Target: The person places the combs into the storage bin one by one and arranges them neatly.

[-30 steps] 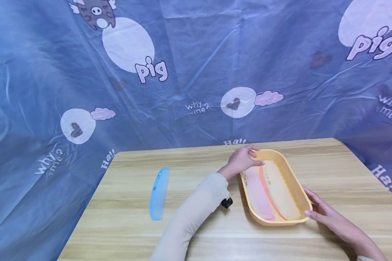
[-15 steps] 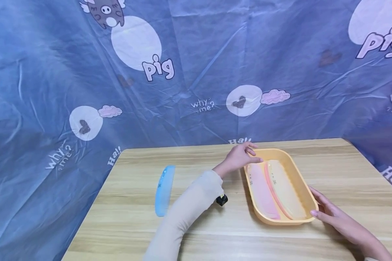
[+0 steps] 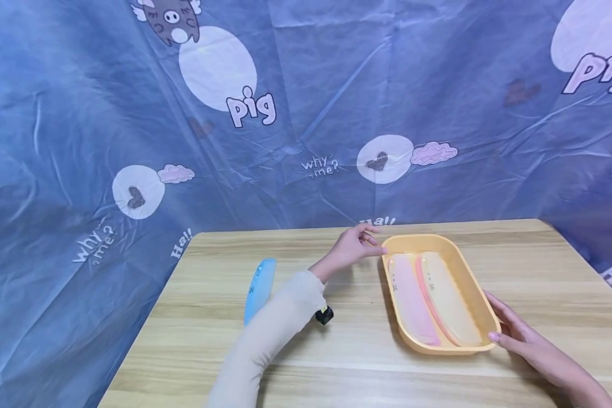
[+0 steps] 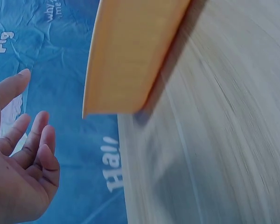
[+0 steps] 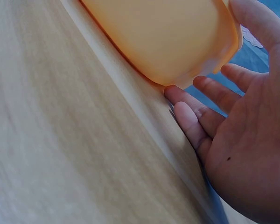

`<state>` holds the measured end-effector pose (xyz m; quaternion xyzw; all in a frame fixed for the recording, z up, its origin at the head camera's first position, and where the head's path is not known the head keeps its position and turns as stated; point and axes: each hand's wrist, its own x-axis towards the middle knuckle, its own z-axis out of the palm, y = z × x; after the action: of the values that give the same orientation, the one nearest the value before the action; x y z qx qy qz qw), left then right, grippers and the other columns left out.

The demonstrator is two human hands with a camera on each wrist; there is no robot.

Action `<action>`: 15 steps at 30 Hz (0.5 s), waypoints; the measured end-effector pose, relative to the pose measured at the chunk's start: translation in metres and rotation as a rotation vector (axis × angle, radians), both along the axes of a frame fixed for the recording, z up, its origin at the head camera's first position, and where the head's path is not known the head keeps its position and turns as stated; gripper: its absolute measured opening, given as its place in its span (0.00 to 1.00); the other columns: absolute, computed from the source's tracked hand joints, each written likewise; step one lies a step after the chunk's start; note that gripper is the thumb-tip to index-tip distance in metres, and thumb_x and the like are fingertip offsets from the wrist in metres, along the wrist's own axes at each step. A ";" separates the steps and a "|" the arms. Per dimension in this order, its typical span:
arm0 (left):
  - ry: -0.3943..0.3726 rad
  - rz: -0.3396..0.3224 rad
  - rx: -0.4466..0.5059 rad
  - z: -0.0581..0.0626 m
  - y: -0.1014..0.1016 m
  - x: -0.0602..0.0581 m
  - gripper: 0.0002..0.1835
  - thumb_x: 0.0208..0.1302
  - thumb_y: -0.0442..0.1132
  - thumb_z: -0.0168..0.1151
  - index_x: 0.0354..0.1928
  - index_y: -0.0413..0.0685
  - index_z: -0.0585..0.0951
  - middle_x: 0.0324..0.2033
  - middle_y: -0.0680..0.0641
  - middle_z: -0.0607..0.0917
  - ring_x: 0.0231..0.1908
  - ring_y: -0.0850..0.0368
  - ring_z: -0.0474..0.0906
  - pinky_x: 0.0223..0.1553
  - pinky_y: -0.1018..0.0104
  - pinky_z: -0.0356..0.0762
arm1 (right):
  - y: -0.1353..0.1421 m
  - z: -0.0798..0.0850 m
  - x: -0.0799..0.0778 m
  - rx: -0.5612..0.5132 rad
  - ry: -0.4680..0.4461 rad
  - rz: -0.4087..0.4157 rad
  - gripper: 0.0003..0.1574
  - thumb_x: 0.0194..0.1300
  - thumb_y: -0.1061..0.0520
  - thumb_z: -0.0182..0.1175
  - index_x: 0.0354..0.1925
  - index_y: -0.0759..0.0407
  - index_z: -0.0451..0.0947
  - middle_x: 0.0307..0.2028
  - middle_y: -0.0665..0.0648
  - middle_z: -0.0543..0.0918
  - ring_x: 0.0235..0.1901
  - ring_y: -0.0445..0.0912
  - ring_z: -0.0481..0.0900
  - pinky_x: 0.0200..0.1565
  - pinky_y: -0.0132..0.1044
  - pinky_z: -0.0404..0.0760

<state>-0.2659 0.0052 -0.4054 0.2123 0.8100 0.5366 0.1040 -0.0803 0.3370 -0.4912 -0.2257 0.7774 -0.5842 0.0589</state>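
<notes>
A yellow-orange plastic basket (image 3: pixel 395 309) stands on the table's right half. Inside it lie a pink comb (image 3: pixel 410 300) and a pale yellow comb (image 3: pixel 451 300), with a curved coral-red strip (image 3: pixel 428 294) between them. My left hand (image 3: pixel 352 246) is just off the basket's far left corner, fingers loosely bent; the left wrist view shows a gap between this hand and the basket wall. At the near right corner my right hand (image 3: pixel 522 337) holds the basket, thumb on the rim and fingers against the outer wall. A blue comb (image 3: pixel 259 289) lies farther left, its lower end hidden by the left sleeve.
The wooden table (image 3: pixel 347 374) ends at a blue printed cloth (image 3: pixel 306 113) behind it and at the sides. A small black device (image 3: pixel 324 315) sits at my left wrist.
My left hand has moved left, away from the inside of the basket and its rim. The right hand keeps its place on the basket. The head view has shifted slightly.
</notes>
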 end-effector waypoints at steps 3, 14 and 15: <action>-0.006 0.011 -0.005 -0.003 -0.014 -0.003 0.28 0.50 0.40 0.75 0.55 0.48 0.78 0.43 0.40 0.84 0.33 0.64 0.77 0.36 0.73 0.77 | -0.001 0.000 -0.001 -0.008 0.000 0.008 0.47 0.68 0.76 0.41 0.76 0.59 0.31 0.69 0.26 0.50 0.61 0.19 0.61 0.50 0.17 0.68; -0.033 0.058 -0.001 -0.009 -0.054 -0.008 0.29 0.53 0.37 0.73 0.57 0.41 0.76 0.43 0.39 0.84 0.33 0.61 0.76 0.38 0.72 0.76 | 0.002 -0.001 -0.002 0.005 -0.003 -0.008 0.48 0.68 0.75 0.42 0.76 0.58 0.31 0.68 0.26 0.51 0.61 0.17 0.58 0.50 0.15 0.67; -0.035 0.058 -0.001 -0.010 -0.056 -0.007 0.29 0.53 0.37 0.73 0.57 0.40 0.76 0.43 0.39 0.84 0.33 0.61 0.76 0.38 0.72 0.76 | 0.002 -0.001 -0.003 0.005 -0.002 -0.009 0.48 0.68 0.75 0.42 0.76 0.58 0.31 0.68 0.26 0.52 0.61 0.17 0.58 0.50 0.15 0.67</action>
<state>-0.2729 -0.0510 -0.4150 0.1791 0.8143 0.5425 0.1028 -0.0828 0.3394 -0.4920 -0.2215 0.7797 -0.5828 0.0577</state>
